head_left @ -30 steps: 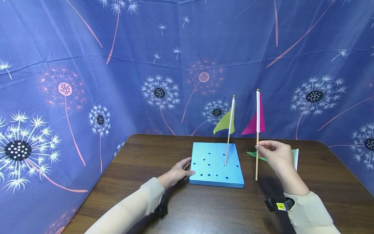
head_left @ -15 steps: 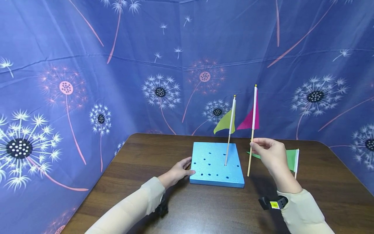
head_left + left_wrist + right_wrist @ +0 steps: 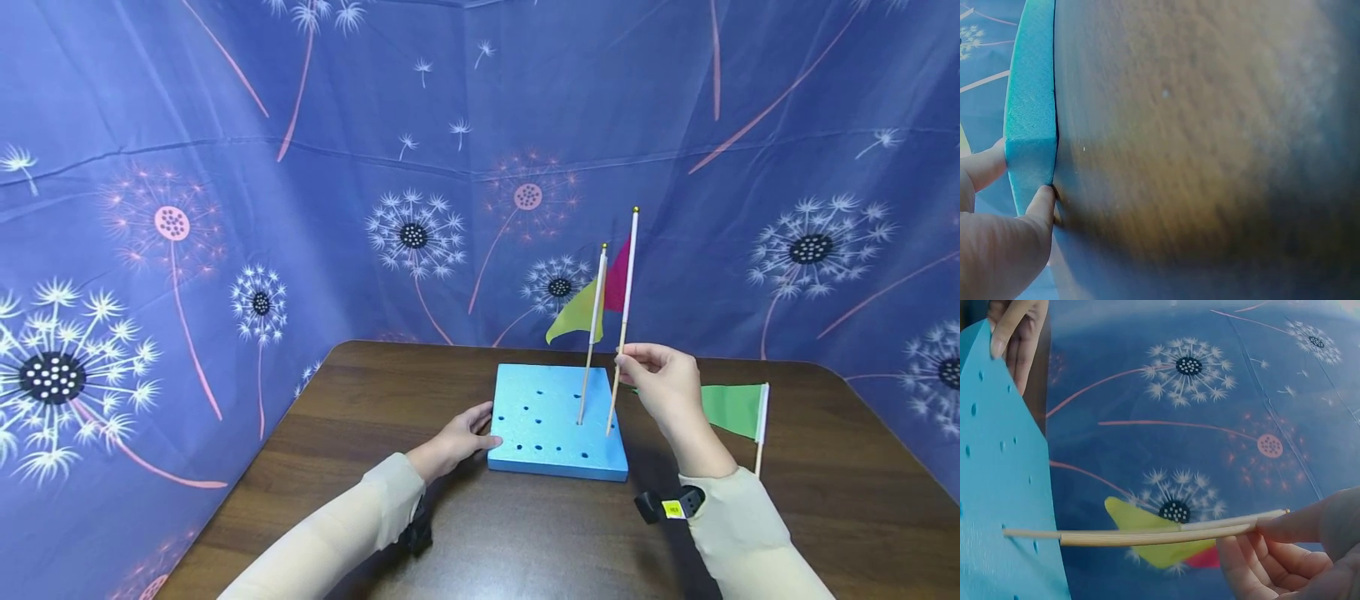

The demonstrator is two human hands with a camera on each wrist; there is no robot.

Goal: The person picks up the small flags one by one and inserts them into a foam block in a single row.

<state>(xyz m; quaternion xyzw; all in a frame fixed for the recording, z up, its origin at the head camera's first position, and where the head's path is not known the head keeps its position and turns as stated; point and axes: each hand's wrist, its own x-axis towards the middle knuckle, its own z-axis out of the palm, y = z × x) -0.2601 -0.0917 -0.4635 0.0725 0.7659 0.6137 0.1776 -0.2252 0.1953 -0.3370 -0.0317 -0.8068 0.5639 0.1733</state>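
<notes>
My left hand (image 3: 459, 437) holds the left edge of a light-blue board (image 3: 517, 383) near its front corner, the thumb at the top edge. Several small holes dot the board. Thumb and fingertips of my right hand (image 3: 663, 392) pinch the wooden stick of a magenta pennant flag (image 3: 617, 279), which leans slightly right at its top. In the right wrist view the lower end of this stick (image 3: 1147, 539) hangs over the board's right part, close to a hole. A yellow-green flag (image 3: 574, 317) stands in a hole, partly overlapping the magenta cloth.
A green flag (image 3: 735, 408) lies on the dark wooden table (image 3: 420, 375) to the right, its tip behind my right hand. Blue fabric (image 3: 337, 92) with a dandelion print hangs behind and left of the table.
My right hand has carried the magenta flag leftward, from beside the board to over its right part, tilting the stick a little. The left hand and the board have stayed put.
</notes>
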